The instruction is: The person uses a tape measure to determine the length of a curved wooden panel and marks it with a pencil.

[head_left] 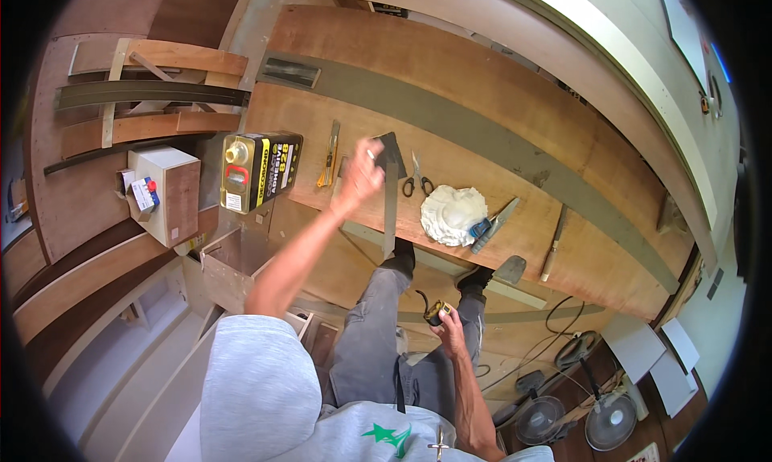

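Observation:
My left hand [359,176] is stretched forward over the plywood bench [498,132] and grips the dark handle of a metal try square [392,193], whose blade points back toward me. My right hand [447,324] hangs low by my knee, closed around a small yellow-and-black tape measure [437,310] with a dark strap loop. Black-handled scissors [416,180] lie just right of the square. A yellow utility knife [327,158] lies to its left.
A yellow-and-black glue can [259,170] stands at the bench's left end. A white lump of filler [453,214], a blue-handled scraper [492,227] and a chisel [553,243] lie to the right. Wood strips are stacked far left; two fans [575,420] and cables sit on the floor.

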The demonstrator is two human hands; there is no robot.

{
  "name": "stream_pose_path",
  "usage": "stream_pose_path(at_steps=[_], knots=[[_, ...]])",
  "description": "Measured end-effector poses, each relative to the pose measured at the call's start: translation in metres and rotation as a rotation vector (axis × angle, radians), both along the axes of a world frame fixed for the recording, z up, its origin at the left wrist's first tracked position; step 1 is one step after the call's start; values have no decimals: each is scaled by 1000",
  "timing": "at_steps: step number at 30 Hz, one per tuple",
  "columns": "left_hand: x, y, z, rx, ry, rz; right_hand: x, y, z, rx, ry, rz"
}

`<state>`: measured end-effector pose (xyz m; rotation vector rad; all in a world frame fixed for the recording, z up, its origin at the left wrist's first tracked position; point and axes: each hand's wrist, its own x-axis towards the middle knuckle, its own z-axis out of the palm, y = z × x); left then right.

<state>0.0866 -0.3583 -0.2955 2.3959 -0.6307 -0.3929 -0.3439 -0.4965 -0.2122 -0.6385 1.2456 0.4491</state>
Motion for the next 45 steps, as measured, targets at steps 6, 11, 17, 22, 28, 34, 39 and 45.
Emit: stream_pose_path(at_steps=[6,11,17,22,28,34,39,45], knots=[[-189,-33,45,-185,1056,23,64,-30,21,153,-346,-34],[-250,-40,64,-411,1024,381,111,-45,28,-195,-440,429],[-281,-40,98,-177,1319,416,47,-29,-4,-547,-607,566],[-327,-42,104,2,1631,301,-16,-63,29,-441,-513,879],[-350,-82,117,-174,1824,254,-93,-132,49,-467,-591,872],[-259,-118,165,-393,1369,376,-208,-258,57,-553,-610,877],[-193,-60,172,-494,997,474,-343,-345,47,-565,-411,1057],[-234,-40,157,-678,823,535,-371,-349,87,-598,-158,879]])
